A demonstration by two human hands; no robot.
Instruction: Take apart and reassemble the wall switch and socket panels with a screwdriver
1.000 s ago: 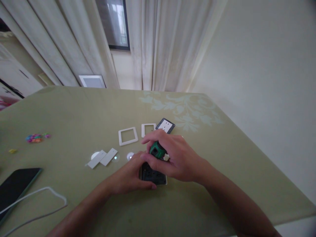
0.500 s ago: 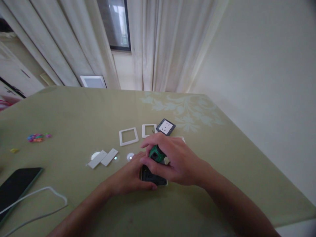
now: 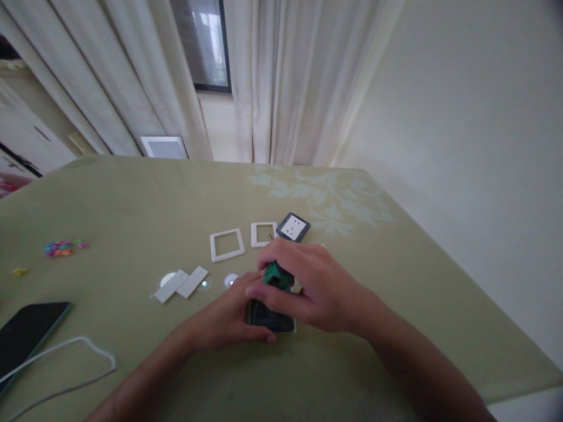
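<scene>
My right hand [image 3: 310,284] is wrapped round the green handle of a screwdriver [image 3: 277,275], which stands roughly upright, its tip hidden below. Under it lies a dark square wall-plate module [image 3: 271,320] with a thin pale edge, partly covered by both hands. My left hand [image 3: 231,313] grips that module at its left side, thumb along the near edge and fingers behind. Just beyond the hands is a dark-framed wall socket [image 3: 293,227] with a white face. Beside it lie a white square frame [image 3: 254,234] and another, larger white frame [image 3: 213,249].
Two white strips [image 3: 192,282] overlap left of my hands. Farther left are small colourful pieces [image 3: 61,248], a yellow bit [image 3: 20,272], a dark phone [image 3: 33,328] and a white cable [image 3: 99,350]. A wall [image 3: 466,176] borders the table's right side.
The screwdriver handle and the fingers of my right hand have turned slightly. Both hands stay at the module; the whole view has shifted a little.
</scene>
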